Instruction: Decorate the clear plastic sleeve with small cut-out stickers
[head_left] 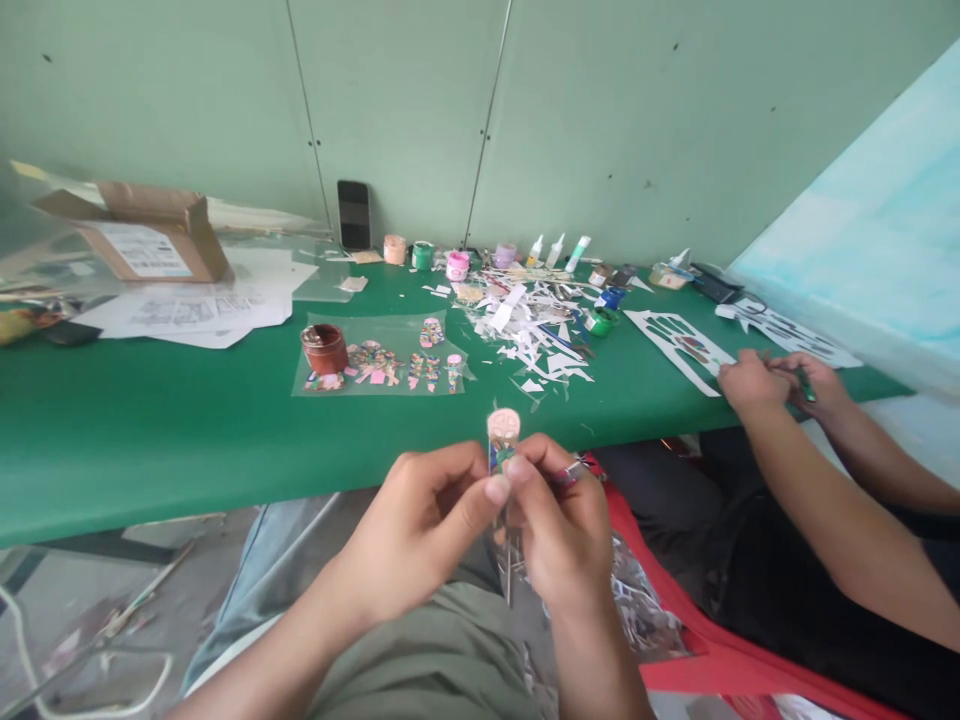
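A small painted paper cutout (pixel 503 426) with a round pale pink top and blue and green patches stands upright between my hands, above my lap. My left hand (pixel 427 530) pinches its left side between thumb and fingers. From the right, my right hand (pixel 559 520) pinches it too, the two thumbs nearly meeting over it. A thin rod (pixel 510 575) sticks out downward below the fingers; its upper part is hidden. On the table ahead, a clear plastic sheet (pixel 390 330) bears several similar painted cutouts (pixel 375 362) and a brown paint jar (pixel 326 350).
White paper scraps (pixel 525 310) are heaped at the table's middle, with paint jars (pixel 422 255) and glue bottles (pixel 555 250) behind. A cardboard box (pixel 161 240) and a phone (pixel 354 215) stand at the back. At right, a co-worker's hands (pixel 757 385) work near a white cutout sheet (pixel 675 345).
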